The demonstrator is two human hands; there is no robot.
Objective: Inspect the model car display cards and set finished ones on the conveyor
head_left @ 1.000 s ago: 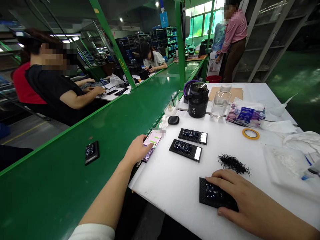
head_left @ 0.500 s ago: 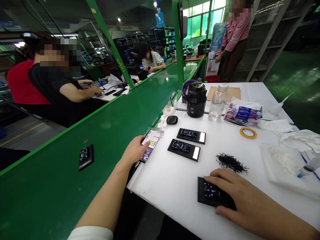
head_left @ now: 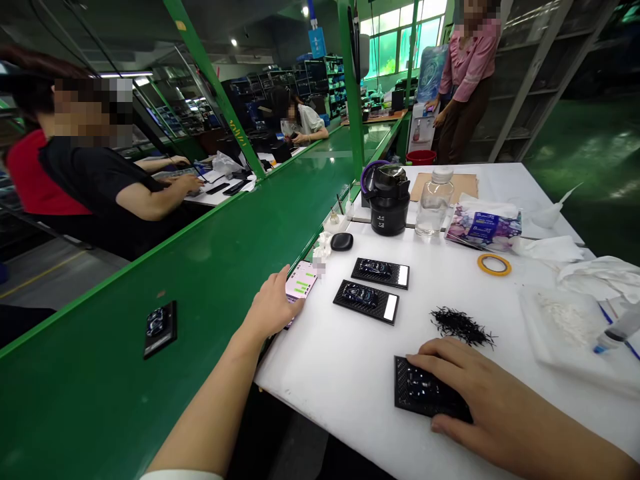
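Head view: right hand [head_left: 473, 387] grips car model [head_left: 420, 385]; left hand [head_left: 270, 303] touches phone [head_left: 303, 273], grip unclear (chat text [head_left: 301, 283] illegible).

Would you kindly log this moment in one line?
Left hand: on lit phone | right hand: on black model-car base | beyond right hand: loose black strips | surface: white table

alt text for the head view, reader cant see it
A person's right hand grasps a dark model car on a black base, while the left hand rests on a phone. Two similar models and a pile of black strips lie farther back on the white table.
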